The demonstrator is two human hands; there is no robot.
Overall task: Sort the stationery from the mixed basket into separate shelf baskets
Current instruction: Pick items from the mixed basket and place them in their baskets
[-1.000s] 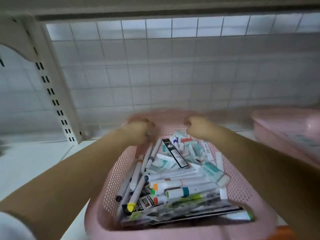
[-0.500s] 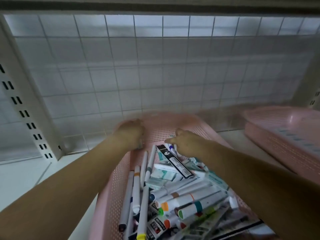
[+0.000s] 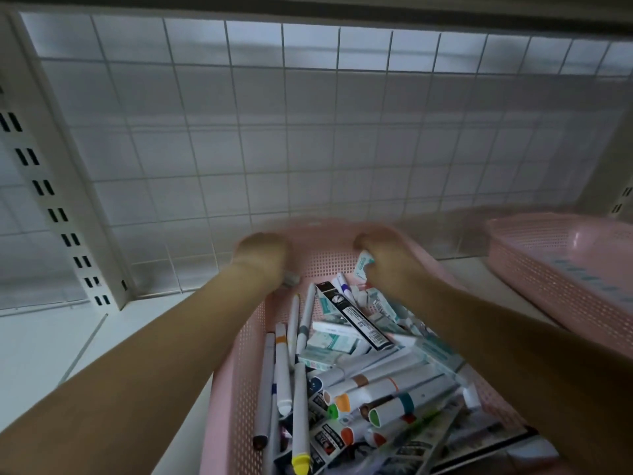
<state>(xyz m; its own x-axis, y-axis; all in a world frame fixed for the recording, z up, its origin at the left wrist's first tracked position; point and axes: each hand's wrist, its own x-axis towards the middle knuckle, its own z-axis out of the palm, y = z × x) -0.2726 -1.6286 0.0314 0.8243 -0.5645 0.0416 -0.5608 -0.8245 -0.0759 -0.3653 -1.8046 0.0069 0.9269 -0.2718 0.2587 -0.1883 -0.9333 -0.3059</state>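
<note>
The mixed basket (image 3: 236,371) sits on the shelf (image 3: 68,337) in the lower centre of the frame. It is heaped with markers (image 3: 394,402), pens (image 3: 282,365), a long black box (image 3: 352,315) and many teal-and-white packets, and we have both hands at its far end. Our right hand (image 3: 387,262) has its fingers (image 3: 361,241) curled round one eraser packet (image 3: 363,265), held up against the far wall above the heap. Our left hand (image 3: 262,258) is balled at the far rim with its back towards us. A pale stub (image 3: 292,279) pokes out beneath it, but we cannot tell whether the fingers grip it or only lie over it. The shelf basket (image 3: 555,289) waits at the right edge of the frame, apart from the mixed one, holding what look like teal pieces too blurred to name. With the heap so deep, we judge the sorting barely begun. Our hold on the packet looks shallow, so it could slip and fall back into the heap, or onto the shelf between the two baskets on the way across. The pens lean loosely on one another along the left wall, so if our left hand draws one out, its neighbours may slide or come along. With so many pieces alike, we could also drop one into the wrong basket.
</note>
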